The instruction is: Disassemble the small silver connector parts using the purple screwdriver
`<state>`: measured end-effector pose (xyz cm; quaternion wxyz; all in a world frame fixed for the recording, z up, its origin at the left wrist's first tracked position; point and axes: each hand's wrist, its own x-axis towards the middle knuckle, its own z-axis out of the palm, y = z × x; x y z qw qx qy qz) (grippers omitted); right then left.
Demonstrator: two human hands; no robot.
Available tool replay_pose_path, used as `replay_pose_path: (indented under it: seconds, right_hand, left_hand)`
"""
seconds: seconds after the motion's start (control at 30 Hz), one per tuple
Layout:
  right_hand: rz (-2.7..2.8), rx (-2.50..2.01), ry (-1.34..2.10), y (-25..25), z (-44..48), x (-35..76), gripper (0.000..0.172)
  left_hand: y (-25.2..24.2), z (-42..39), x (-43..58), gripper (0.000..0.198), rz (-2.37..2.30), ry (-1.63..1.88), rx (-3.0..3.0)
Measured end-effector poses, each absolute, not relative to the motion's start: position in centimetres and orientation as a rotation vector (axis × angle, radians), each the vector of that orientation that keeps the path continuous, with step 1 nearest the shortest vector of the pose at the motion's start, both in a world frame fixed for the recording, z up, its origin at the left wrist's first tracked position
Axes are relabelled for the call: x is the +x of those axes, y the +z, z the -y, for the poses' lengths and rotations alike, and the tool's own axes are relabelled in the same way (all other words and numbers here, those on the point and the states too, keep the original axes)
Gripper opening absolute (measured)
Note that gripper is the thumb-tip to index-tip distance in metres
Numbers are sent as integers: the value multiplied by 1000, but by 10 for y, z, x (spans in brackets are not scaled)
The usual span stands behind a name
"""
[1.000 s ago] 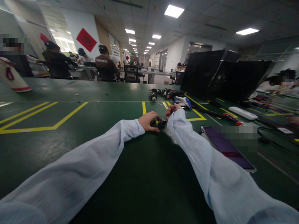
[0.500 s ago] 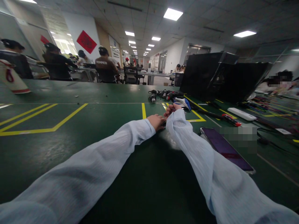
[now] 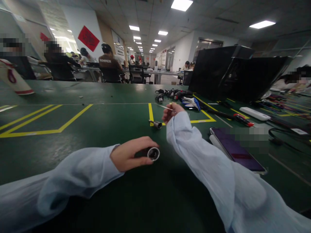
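Note:
My left hand (image 3: 134,152) is closed around a hollow metal cylinder (image 3: 153,153), whose bright round rim and dark inside face me. Farther out, my right hand (image 3: 172,111) pinches a thin light rod (image 3: 163,106) that points up to the left; its other end is hidden by the fingers. Between and beyond the hands, a small metal part with a thick round head and a narrow shank (image 3: 156,124) lies on its side on the green table (image 3: 116,113). It rests by a strip of yellow tape, touched by neither hand.
Behind my right hand lie several dark metal parts (image 3: 159,97) and a blue-and-white glove (image 3: 191,103). A phone (image 3: 236,150), a red-and-black screwdriver (image 3: 243,120) and a white power strip (image 3: 254,114) are at right. Black boxes (image 3: 211,71) stand behind. People sit at far desks.
My left hand has drawn back toward me and left, now holding the hollow cylinder. The shanked metal part has come into view on the table. My right hand has lifted slightly, showing the rod.

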<state>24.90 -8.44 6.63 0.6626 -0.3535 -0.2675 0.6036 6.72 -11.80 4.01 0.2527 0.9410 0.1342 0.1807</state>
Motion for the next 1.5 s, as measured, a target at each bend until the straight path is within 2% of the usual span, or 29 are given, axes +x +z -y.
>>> replay_pose_path:
  seconds: [0.17, 0.33, 0.47, 0.6, 0.73, 0.83, 0.93, 1.03, 1.23, 1.5]
  right_hand:
    - [655, -939, 1417, 13, 119, 193, 9]
    - [884, -1062, 1239, -25, 146, 164, 15]
    - [1112, -1125, 1083, -29, 153, 162, 15]
    - [1109, -1127, 1057, -28, 155, 162, 13]
    - [1089, -1109, 1049, -30, 157, 161, 14]
    - [1028, -1078, 1072, -29, 158, 163, 14]
    - [938, -1033, 1132, -19, 159, 170, 16]
    - [954, -1095, 1111, -5, 157, 183, 25]
    - [1207, -1179, 961, -3, 159, 196, 33]
    - [1488, -1191, 839, -14, 163, 193, 32]
  left_hand:
    - [25, 139, 28, 33, -513, 313, 2648]
    - [28, 145, 19, 30, -764, 143, 2919]
    - [34, 149, 27, 28, -856, 94, 3113]
    - [34, 151, 32, 28, -843, 25, 3279]
    - [35, 157, 33, 16, -849, 51, 3385]
    - [37, 161, 33, 29, -817, 166, 3368]
    - [39, 155, 29, 26, -797, 180, 3294]
    - [38, 137, 19, 29, -713, 213, 3069]
    - [23, 108, 6, 34, -761, 548, 2645]
    - [11, 120, 17, 39, -830, 768, 1895]
